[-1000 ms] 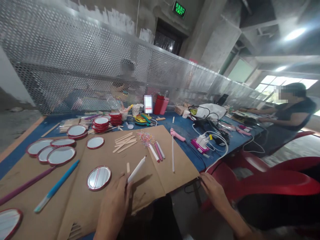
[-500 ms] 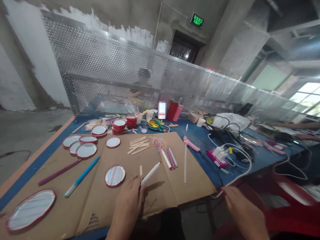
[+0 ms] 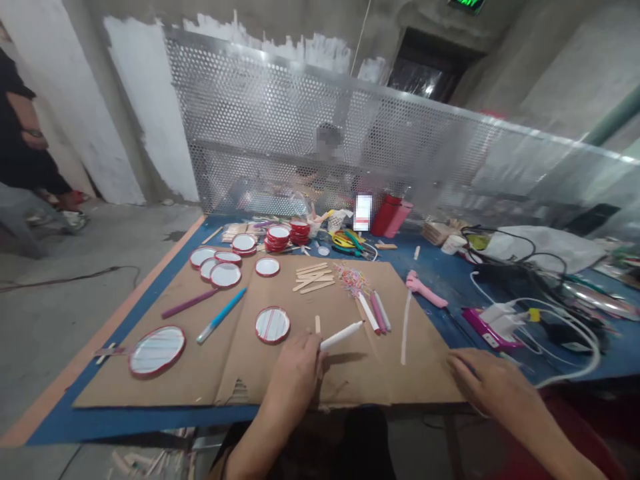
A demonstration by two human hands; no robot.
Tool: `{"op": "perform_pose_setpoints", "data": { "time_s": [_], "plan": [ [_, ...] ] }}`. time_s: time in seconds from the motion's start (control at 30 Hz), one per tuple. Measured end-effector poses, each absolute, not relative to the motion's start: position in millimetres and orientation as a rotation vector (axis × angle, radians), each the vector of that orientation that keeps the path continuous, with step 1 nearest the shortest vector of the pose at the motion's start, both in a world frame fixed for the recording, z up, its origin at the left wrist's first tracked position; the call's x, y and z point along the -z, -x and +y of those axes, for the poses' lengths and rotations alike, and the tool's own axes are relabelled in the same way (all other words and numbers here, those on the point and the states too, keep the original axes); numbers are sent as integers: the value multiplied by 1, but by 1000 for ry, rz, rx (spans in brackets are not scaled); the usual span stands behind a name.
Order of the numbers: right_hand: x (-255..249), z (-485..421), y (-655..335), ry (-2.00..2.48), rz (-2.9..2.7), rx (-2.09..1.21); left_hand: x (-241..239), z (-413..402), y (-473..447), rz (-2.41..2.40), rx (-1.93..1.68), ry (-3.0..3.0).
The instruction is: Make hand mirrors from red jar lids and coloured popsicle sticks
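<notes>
My left hand [image 3: 299, 365] is closed around a white pen [image 3: 343, 335], its dark tip pointing up and right over the cardboard sheet [image 3: 270, 393]. A wooden craft stick [image 3: 317, 325] shows just beyond the fingers; whether they touch it I cannot tell. Left of this hand lies a round red-rimmed disc [image 3: 273, 325] with a pale striped face. My right hand [image 3: 483, 375] is at the cardboard's right edge, palm down, fingers loosely bent, thumb apart, with nothing visible in it. Nearby lie a pink glue gun [image 3: 427, 292] and its long translucent glue stick [image 3: 405, 333].
More red-rimmed discs [image 3: 226, 275] and a blue pen [image 3: 223, 315] lie left. Craft sticks [image 3: 314, 277], colourful thin strips [image 3: 351, 277] and several pens [image 3: 380, 312] lie mid-board. A purple power strip [image 3: 487, 330] with cables sits right; a perforated metal screen [image 3: 260, 120] stands behind.
The view has swung left, shifting things rightward. My right hand has come up from beside the white cable to the cardboard's edge. My left hand still holds the white pen, now tilted flatter.
</notes>
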State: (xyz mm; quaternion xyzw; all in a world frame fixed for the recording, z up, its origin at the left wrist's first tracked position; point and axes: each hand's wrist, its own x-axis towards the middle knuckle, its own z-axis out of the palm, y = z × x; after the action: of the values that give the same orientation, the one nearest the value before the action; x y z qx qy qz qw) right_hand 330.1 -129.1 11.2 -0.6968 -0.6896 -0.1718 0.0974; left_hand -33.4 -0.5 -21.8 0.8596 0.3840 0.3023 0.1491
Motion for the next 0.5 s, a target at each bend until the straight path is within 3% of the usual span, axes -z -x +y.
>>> {"op": "perform_pose_setpoints", "data": {
  "time_s": [0.27,0.5],
  "plan": [
    [-35,-69,-192,1433,-2167,661,-7,8,45,1155,-502,-2328],
    [-7,-19,-134,1389,-2335,807,1,1,44,1119,-607,-2350]
  ]
}}
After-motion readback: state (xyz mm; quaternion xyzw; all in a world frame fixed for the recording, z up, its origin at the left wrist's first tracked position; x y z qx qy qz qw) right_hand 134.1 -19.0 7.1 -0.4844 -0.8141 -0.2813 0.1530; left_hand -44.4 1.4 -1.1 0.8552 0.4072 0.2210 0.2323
